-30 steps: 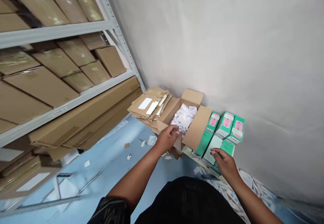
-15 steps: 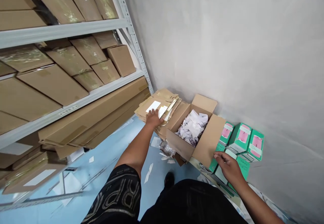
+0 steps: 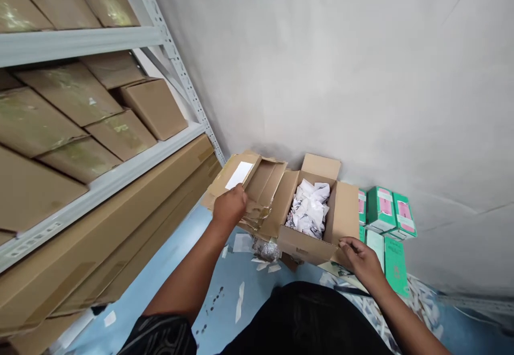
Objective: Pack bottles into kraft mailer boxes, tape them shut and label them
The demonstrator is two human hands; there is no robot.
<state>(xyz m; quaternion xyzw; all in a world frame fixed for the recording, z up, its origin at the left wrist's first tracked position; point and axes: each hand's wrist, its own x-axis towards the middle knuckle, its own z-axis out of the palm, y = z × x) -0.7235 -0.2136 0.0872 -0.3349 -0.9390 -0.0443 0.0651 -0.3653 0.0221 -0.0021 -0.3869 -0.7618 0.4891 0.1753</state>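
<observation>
My left hand [image 3: 230,205] is closed on the edge of a flattened cardboard box [image 3: 223,170] with a white label on it. It lies at the top of a stack of flattened cardboard [image 3: 268,179]. Right of the stack stands an open carton [image 3: 307,249] filled with crumpled white paper [image 3: 308,208]. My right hand [image 3: 361,261] is at the near corner of the carton's right flap [image 3: 347,210], thumb and fingertips pinched together on its edge.
Green boxes with pink panels [image 3: 384,208] stand right of the carton by the grey wall [image 3: 321,66]. A metal rack [image 3: 176,157] full of taped cartons rises on the left. Paper scraps [image 3: 240,301] and bubble wrap [image 3: 267,249] lie on the blue floor.
My left hand has closed on the top flattened box and shifted it left, baring brown cardboard beneath. My right hand stays at the flap. The view has swung to the right.
</observation>
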